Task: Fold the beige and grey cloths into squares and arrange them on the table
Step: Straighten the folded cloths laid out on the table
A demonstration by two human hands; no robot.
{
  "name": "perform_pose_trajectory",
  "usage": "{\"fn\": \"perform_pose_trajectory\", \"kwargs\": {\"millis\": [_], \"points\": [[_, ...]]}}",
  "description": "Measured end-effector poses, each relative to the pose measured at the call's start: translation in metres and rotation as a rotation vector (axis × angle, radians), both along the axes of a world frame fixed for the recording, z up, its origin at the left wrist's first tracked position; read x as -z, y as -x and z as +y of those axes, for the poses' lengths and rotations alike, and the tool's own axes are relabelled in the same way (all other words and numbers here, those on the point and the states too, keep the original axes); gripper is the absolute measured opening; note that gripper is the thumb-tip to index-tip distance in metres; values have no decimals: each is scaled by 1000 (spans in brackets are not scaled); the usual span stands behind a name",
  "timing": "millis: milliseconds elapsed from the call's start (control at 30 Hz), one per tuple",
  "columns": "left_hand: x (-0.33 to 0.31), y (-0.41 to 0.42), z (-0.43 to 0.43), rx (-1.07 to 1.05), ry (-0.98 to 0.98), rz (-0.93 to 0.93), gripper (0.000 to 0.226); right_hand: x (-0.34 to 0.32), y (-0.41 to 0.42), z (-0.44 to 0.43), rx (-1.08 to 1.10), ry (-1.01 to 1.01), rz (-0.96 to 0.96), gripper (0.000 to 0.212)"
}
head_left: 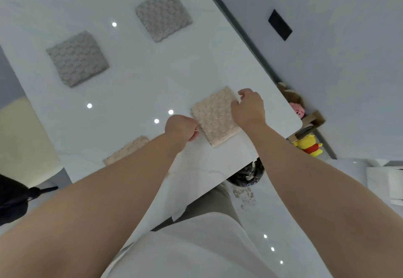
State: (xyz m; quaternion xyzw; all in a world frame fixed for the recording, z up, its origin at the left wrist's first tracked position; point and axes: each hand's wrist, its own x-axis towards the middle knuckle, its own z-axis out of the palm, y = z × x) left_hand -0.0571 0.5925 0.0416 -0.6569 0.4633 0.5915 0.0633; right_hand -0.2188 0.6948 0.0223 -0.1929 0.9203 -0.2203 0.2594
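Both hands, left (182, 128) and right (248, 107), pinch beige square (214, 117) edges on table (135, 85); 2 grey squares (77, 58) (163, 13) beyond.

Seen from head height, aimed steeply down and forward over chest (196, 251) and forearms (122, 181) onto the table (130, 94). Rolled sideways, with the table edge set diagonally. Close and wide-angle, with forearms filling the lower frame.

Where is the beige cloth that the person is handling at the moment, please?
In the head view the beige cloth lies on the white table near its right corner, pinched between the left hand and the right hand.
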Motion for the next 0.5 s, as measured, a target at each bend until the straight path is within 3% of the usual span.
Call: {"fn": "perform_pose_trajectory", "kwargs": {"millis": [233, 367, 500], "points": [[14, 23, -5, -52, -9, -60, 18, 17, 32, -15, -108, -46, -135, 46], [18, 28, -9, -133, -51, -67, 32, 20, 36, -22, -167, -45, -117, 38], [22, 31, -12, -159, -85, -75, 28, 23, 37, -26, -192, -60, -123, 32]]}}
